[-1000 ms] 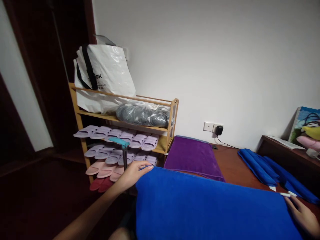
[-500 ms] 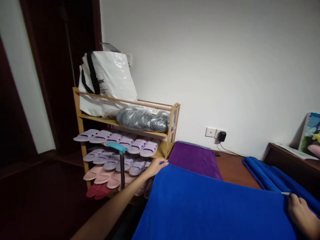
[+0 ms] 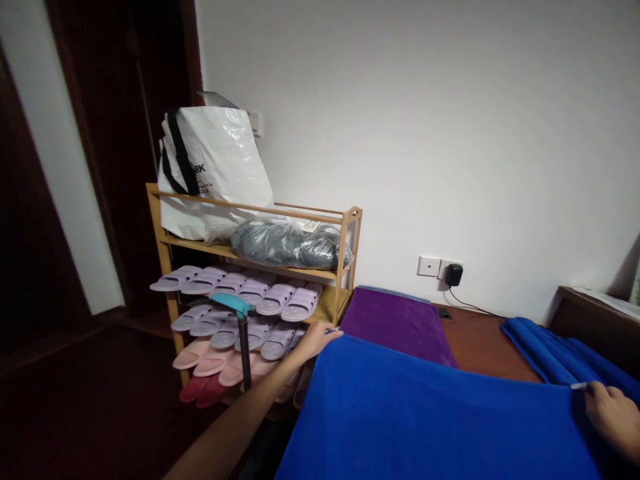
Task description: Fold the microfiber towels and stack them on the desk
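Note:
A large blue cloth [image 3: 440, 413] is spread out at the lower right, its far edge stretched between my two hands. My left hand [image 3: 318, 339] pinches the far left corner. At the far right corner, my right hand [image 3: 613, 412] is closed on the cloth beside a small white tag. Beyond the blue cloth lies a purple cloth [image 3: 397, 325] on the brown tabletop [image 3: 483, 340]. More blue cloth [image 3: 555, 347] lies in folds on the right, beyond my right hand.
On the left stands a wooden rack [image 3: 165, 250] with lilac slippers [image 3: 273, 297], pink slippers [image 3: 213, 361], a white bag [image 3: 220, 160] and a plastic-wrapped grey bundle [image 3: 290, 243]. A teal-topped handle [image 3: 233, 305] rises before it. A black plug [image 3: 454, 275] sits in the wall socket.
The view has shifted slightly, moving the rack and table contents a little right and down in the picture. Both hands still hold the blue cloth's corners.

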Motion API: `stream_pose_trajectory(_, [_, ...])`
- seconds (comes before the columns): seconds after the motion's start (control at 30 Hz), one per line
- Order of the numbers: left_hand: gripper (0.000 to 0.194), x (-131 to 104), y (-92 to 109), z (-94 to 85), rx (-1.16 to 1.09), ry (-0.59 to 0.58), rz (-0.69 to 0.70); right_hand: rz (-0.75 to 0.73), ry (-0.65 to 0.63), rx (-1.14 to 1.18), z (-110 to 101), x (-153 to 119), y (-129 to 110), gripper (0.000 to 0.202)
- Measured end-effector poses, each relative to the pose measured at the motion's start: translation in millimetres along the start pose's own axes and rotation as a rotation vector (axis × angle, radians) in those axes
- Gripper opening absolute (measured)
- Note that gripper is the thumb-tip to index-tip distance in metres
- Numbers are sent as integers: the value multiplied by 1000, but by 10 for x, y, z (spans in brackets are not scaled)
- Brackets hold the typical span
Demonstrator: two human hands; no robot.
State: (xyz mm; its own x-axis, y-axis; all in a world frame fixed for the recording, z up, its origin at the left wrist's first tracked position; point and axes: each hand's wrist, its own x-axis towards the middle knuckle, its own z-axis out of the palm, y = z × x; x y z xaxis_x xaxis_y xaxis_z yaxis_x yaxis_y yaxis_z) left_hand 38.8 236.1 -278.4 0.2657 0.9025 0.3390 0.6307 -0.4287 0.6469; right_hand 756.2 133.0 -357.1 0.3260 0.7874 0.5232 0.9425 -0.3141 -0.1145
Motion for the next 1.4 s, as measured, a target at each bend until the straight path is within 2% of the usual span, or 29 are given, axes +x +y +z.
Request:
stream_pose_trajectory(0.1, [54, 40, -61, -23, 0, -37, -1, 75, -61, 1, 28, 60, 21, 34])
stream_pose_trajectory(0.2, [55, 51, -97, -39, 15, -50, -7, 109, 0, -8, -42, 50, -44, 34])
stream_pose_trajectory(0.3, [47, 16, -50, -21, 76, -3, -35, 118, 85, -51, -202, -37, -258, 40])
stream_pose_trajectory(0.4, [28, -90, 130, 29, 158, 106, -56, 102, 184, -184, -406, -165, -592, 53])
stream_pose_trajectory(0.5, [31, -366, 445, 69, 204, 170, -20, 99, 319, -232, -630, -322, -970, 64])
stream_pose_trajectory(0.57, [35, -677, 693, 63, 201, 88, 68, 27, 331, -206, -771, -479, -1201, 65])
stream_pose_trajectory(0.67, [61, -1227, 1017, -7, 196, -343, 301, -178, 204, -136, -909, -841, -1419, 60])
stream_pose_trajectory(0.7, [66, -1388, 1090, -37, 186, -464, 322, -225, 145, -108, -925, -988, -1437, 60])
stream_pose_trajectory(0.77, [71, -1626, 1170, -85, 162, -597, 329, -253, 24, -58, -908, -1290, -1382, 62])
stream_pose_trajectory(0.87, [73, -1759, 1158, -99, 153, -633, 328, -203, -164, -12, -807, -1665, -1126, 62])
stream_pose_trajectory(1.0, [72, -1745, 1097, -70, 165, -623, 355, -149, -349, -14, -716, -1919, -799, 61])
stream_pose_trajectory(1.2, [65, -1787, 1087, -125, 214, -595, 348, -222, -418, -114, -786, -1968, -681, 56])
stream_pose_trajectory(1.33, [67, -1809, 1068, -156, 244, -603, 365, -71, -455, -29, -940, -1741, -673, 64])
stream_pose_trajectory(1.4, [67, -1811, 1054, -153, 244, -592, 382, -19, -405, 1, -1051, -1559, -842, 73])
